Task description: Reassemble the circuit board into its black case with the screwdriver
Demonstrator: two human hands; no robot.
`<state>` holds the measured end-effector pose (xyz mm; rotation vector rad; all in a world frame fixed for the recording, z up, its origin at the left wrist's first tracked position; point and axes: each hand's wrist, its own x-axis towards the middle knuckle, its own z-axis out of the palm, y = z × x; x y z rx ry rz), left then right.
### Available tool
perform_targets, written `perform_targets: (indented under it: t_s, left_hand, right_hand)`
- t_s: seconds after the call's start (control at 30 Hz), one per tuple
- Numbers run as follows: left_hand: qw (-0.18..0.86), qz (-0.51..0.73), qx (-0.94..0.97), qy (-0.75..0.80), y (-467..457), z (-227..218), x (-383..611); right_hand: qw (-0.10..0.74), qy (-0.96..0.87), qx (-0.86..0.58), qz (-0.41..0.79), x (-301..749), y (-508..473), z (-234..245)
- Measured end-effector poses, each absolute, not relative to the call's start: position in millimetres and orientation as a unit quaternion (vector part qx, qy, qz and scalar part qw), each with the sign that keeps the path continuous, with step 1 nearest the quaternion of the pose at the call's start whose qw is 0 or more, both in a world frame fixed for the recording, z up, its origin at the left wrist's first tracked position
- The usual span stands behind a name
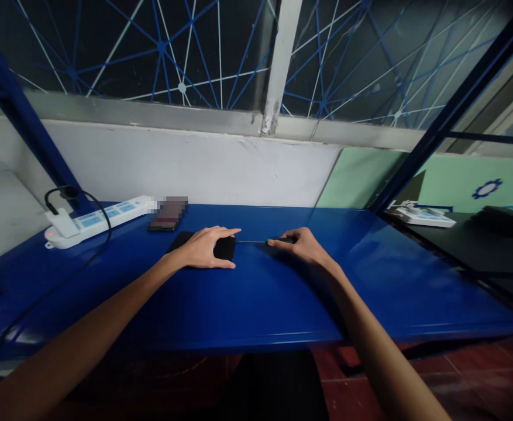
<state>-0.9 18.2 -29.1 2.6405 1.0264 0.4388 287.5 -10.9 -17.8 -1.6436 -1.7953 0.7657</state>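
A flat black phone-like slab lies on the blue table. My left hand rests on top of it, fingers stretched out flat and thumb along its near edge. My right hand is pinched around the dark, green-tipped handle of a thin screwdriver. The tool's fine metal shaft points left and its tip meets the slab's right edge, just under my left index finger.
A second phone lies at the back, blurred. A white power strip with a plugged charger and black cable sits back left. A white wall runs behind. To the right stands a darker bench with a white device.
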Motion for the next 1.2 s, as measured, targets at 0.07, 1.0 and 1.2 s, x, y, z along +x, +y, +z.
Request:
perform_targets:
  t_s: [0.07,1.0,1.2]
  left_hand:
    - [0.135,0.152,0.913,0.355,18.6,-29.4,-0.9]
    - [0.133,0.14,0.916,0.351,20.3,-31.0,-0.2]
    - [0.136,0.141,0.915,0.354,17.8,-28.4,0.5]
  right_hand:
    - [0.291,-0.68,-0.606,0.292,287.4,-11.6,-17.0]
    - [0.292,-0.71,-0.57,0.294,286.3,-10.2,-20.3]
    - [0.293,-0.711,-0.569,0.29,286.9,-10.0,-22.2]
